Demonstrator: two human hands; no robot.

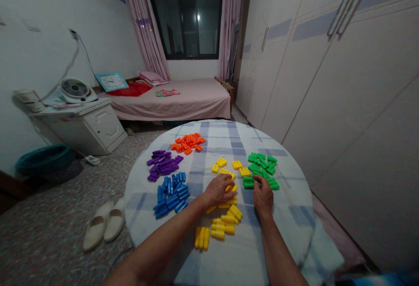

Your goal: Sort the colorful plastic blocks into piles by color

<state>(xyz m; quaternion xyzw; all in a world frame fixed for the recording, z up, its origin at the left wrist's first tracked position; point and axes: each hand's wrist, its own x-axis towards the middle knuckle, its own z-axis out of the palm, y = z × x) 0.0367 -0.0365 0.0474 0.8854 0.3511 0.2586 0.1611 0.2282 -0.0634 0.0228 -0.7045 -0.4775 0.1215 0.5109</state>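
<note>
My left hand (220, 190) rests palm down over a spread of yellow plastic blocks (230, 215), each like short tubes joined side by side. Its fingers are apart and curved onto the blocks, and partly hide those underneath. To the right, my right hand (263, 195) stands at the near edge of the pile of green blocks (262, 166). Its thumb and forefinger are bent with a gap between them, close to a green block; whether they touch it is unclear. More yellow blocks (221, 162) lie beyond my left hand, some beside the green pile.
On the round table's checked cloth (242, 260) lie piles of blue blocks (172, 194), purple blocks (163, 163) and orange blocks (189, 143). A bed (196, 100) stands beyond the table and a wardrobe (343, 115) along the right. Slippers (104, 225) lie on the floor at left.
</note>
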